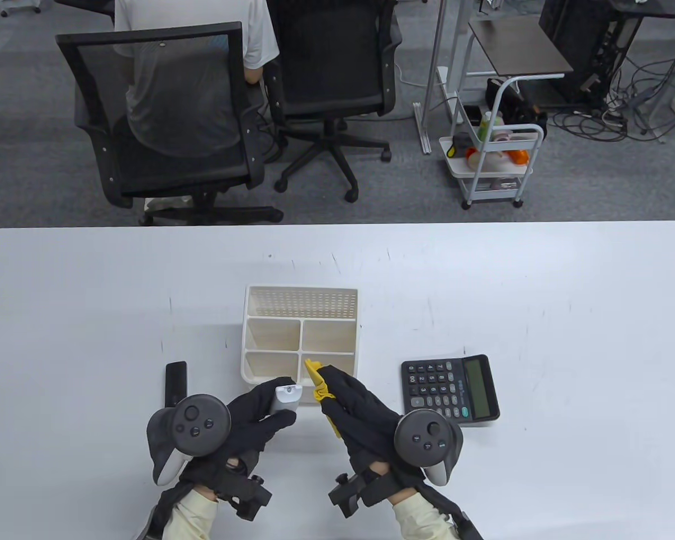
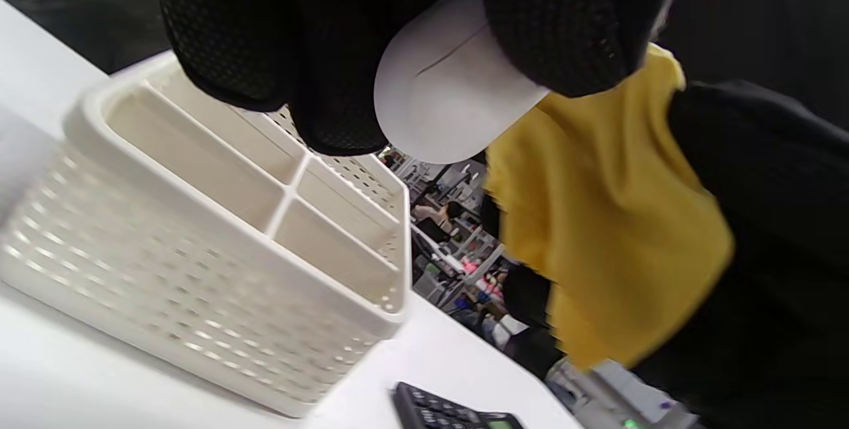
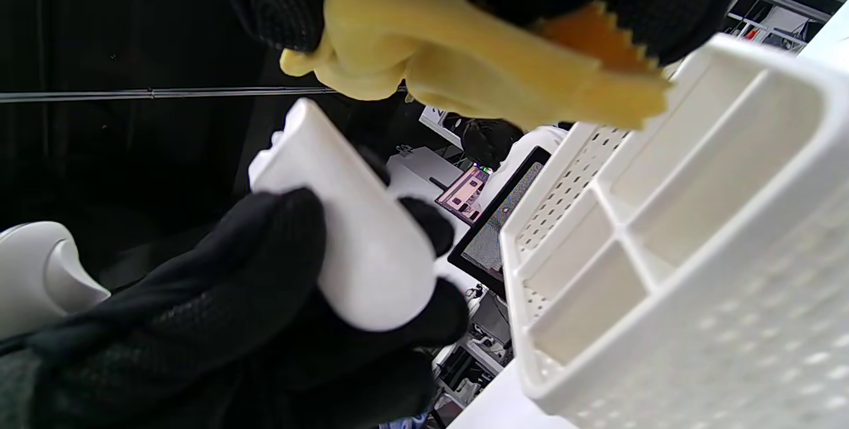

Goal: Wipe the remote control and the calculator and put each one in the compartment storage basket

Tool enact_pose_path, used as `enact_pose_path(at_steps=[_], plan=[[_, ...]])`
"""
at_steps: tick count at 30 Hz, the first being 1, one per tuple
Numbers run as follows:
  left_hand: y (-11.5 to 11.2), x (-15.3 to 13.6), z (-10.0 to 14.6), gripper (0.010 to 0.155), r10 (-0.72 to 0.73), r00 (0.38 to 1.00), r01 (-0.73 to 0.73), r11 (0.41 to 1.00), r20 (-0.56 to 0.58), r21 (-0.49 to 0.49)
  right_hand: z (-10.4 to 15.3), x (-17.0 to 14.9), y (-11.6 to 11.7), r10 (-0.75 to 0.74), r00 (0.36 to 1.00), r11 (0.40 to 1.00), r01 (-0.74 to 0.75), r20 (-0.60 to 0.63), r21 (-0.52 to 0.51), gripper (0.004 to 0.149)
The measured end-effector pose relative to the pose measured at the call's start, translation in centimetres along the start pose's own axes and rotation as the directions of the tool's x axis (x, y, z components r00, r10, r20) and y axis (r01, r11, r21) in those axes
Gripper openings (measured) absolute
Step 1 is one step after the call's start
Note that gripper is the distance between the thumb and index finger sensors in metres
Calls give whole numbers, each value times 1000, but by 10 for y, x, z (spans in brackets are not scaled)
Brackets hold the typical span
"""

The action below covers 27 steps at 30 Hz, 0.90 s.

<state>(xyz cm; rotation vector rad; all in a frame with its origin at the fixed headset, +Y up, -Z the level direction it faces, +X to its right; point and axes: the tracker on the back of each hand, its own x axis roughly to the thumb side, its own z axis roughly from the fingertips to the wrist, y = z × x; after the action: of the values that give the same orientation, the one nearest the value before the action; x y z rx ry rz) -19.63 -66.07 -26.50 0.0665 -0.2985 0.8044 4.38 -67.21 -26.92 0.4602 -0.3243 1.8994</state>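
I am working at a white tabletop (image 1: 540, 292) whose surface is showing faint scuffs and dark marks. Starting at the left, a slim black remote (image 1: 175, 382) is lying flat on the tabletop, just beside my left hand (image 1: 242, 427). That hand is gripping a white remote control (image 1: 286, 396), my gloved fingers curling round its body while its rounded end is pointing away from me toward the compartment storage basket (image 1: 301, 292). The basket is standing near the middle of the tabletop, cream-white with perforated walls, one long compartment at the far side and four smaller ones nearer me; all the compartments I can see are holding nothing. The white remote control is hovering just in front of the basket's near wall, not inside it.

Just to the right of it, my right hand (image 1: 360, 410) is pinching a yellow cloth (image 1: 316, 382), which is bunching up between my fingers close to the remote's tip and over the basket's near right corner. I cannot tell whether the cloth is touching the remote.

Further right, the black calculator (image 1: 449, 389) is lying flat on the tabletop, keys up, its display on the right side, close to my right hand.

Beyond the far edge, grey carpet is showing, with two black mesh office chairs, a person in a light shirt sitting in the left one, a small white trolley carrying odds and ends, and cables trailing at the right.
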Motion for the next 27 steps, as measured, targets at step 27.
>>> enact_pose_path(at_steps=[27], plan=[[0, -26, 16, 61, -12, 1000, 17, 972, -22, 234, 4, 5, 68, -99, 995, 993, 98, 10, 70, 65]])
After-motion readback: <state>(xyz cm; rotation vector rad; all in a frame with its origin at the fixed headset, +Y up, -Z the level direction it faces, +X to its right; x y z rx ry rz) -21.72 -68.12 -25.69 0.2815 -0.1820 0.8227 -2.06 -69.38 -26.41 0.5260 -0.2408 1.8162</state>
